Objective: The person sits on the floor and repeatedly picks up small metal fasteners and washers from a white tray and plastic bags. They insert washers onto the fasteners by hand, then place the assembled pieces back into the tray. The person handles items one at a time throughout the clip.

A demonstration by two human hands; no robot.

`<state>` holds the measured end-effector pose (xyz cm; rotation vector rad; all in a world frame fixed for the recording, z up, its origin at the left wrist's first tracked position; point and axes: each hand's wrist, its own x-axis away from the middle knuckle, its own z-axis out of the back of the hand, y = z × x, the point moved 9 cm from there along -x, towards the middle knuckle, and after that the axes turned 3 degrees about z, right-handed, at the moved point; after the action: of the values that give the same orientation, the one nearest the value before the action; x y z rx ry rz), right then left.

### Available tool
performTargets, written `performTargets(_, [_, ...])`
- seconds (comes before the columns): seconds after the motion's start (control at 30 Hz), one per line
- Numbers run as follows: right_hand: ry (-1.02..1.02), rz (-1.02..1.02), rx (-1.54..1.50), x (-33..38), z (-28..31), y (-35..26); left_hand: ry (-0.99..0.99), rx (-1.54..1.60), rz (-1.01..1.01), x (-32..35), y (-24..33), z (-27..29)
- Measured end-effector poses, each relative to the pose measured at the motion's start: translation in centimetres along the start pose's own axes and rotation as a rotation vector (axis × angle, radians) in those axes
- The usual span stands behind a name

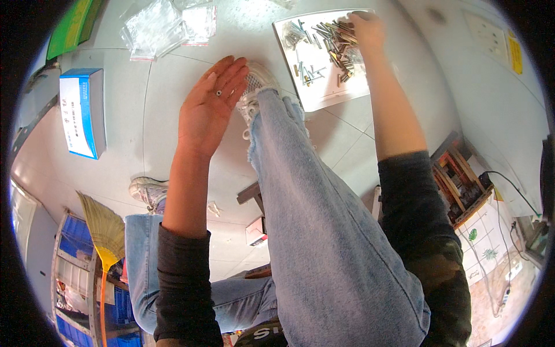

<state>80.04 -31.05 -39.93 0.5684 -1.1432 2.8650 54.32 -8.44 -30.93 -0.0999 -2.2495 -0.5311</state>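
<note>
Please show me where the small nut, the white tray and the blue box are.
nut (219, 92), head view, on its middle, in the left palm.
tray (324, 92), head view, bare near part.
box (78, 115), head view, white top face.

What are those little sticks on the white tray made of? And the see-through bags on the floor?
The little sticks look like metal: grey and brassy, with shiny glints, where the right hand reaches. The tray looks like flat white plastic or coated board; I cannot tell which. The bags seem thin clear plastic, crinkled and glossy.
</note>
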Motion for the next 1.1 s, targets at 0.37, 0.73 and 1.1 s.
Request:
performTargets(0.37, [-0.222, -0.639, -1.375, 8.9, -4.4, 3.3, 0.028, 0.082, 0.013, -0.1, 0.0, 0.3])
performTargets(0.73, [-0.314, -0.511, -1.610, 6.2, -2.5, 0.2, 0.040, 0.052, 0.008, 0.0, 0.1, 0.3])
performTargets(1.1, [-0.088, 0.323, 0.420, 9.7, -2.6, -1.5, 0.050, 0.064, 0.018, 0.1, -0.2, 0.7])
